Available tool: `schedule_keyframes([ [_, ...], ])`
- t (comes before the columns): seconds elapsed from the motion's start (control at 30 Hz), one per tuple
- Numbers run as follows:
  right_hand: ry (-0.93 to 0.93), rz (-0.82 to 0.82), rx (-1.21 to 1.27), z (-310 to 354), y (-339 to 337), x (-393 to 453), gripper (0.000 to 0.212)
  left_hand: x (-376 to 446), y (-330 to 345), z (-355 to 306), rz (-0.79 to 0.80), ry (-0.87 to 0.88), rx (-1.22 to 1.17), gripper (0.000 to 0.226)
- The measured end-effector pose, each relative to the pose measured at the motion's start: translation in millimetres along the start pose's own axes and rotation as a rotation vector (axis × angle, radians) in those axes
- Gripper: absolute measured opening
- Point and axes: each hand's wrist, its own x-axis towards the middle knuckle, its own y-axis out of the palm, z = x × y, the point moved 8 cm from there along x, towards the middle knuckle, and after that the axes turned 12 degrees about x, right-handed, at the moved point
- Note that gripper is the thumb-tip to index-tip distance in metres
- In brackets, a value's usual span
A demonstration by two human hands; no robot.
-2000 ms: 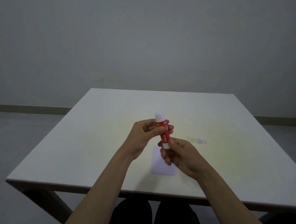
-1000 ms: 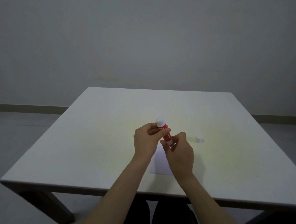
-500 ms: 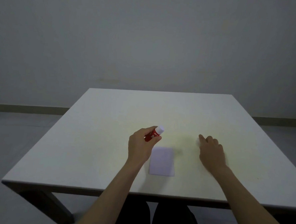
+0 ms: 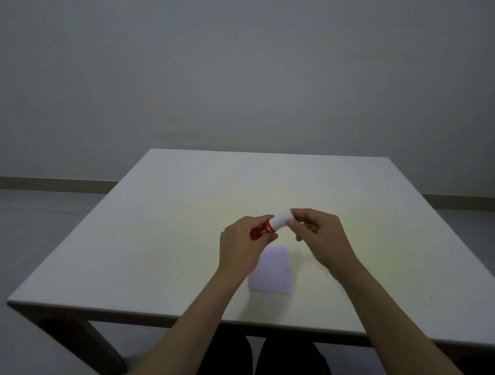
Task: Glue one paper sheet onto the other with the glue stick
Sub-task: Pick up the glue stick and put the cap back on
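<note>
A red glue stick (image 4: 262,231) with a white cap (image 4: 282,219) is held tilted above the table, cap end pointing up and right. My left hand (image 4: 241,245) grips its red body. My right hand (image 4: 318,235) pinches the white cap with thumb and fingers. Below the hands a pale lilac paper sheet (image 4: 273,270) lies flat on the table; only one sheet outline shows, so I cannot tell whether a second sheet lies on it.
The white table (image 4: 179,241) stretches wide around the paper, with its front edge close to my lap. A grey wall and floor lie beyond it.
My right hand went to the small white cap on the table at the right, lifted it, and now holds it at the glue stick's end. The stick tilted further to the right.
</note>
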Motion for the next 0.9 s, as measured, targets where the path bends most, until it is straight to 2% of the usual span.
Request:
schedule_keyframes([
  [0.13, -0.087, 0.076, -0.221, 6.6, 6.4, 0.0, 0.005, -2.6, -0.2, -5.2, -0.009, 0.059, 0.054, 0.03],
  [0.23, -0.102, 0.064, -0.376, 7.5, 9.6, 2.6, 0.037, -3.9, -0.7, -11.1, -0.024, 0.095, 0.091, 0.028],
  [0.3, -0.13, 0.021, -0.492, 12.5, 9.1, 4.5, 0.046, -3.2, -2.6, -11.3, -0.033, 0.084, 0.083, 0.029],
  [0.4, -0.191, 0.084, -0.399, 20.4, 12.7, 2.1, 0.022, 0.1, -6.8, -7.5, -0.026, 0.07, 0.047, 0.028],
  [0.47, -0.208, 0.127, -0.325, 23.3, 16.4, 0.2, 0.02, 1.0, -8.9, -5.5, -0.025, 0.073, 0.056, 0.029],
  [0.5, -0.208, 0.092, -0.373, 23.9, 15.8, 0.5, 0.021, 0.8, -8.7, -4.9, -0.025, 0.079, 0.068, 0.029],
  [0.57, -0.192, -0.043, -0.623, 25.2, 12.1, 2.0, 0.047, -2.2, -5.2, -3.9, -0.02, 0.085, 0.09, 0.029],
  [0.63, -0.188, -0.083, -0.793, 27.3, 15.8, -0.4, 0.063, -4.8, -0.7, -2.0, -0.007, 0.081, 0.086, 0.028],
  [0.8, -0.079, -0.086, -0.557, 13.8, 15.5, -9.4, 0.079, 10.3, -12.1, 22.5, -0.056, -0.044, -0.012, 0.013],
  [0.9, -0.035, -0.065, -0.488, 6.1, 11.8, -15.3, 0.065, 25.8, -20.2, 42.3, -0.082, -0.14, -0.012, 0.004],
])
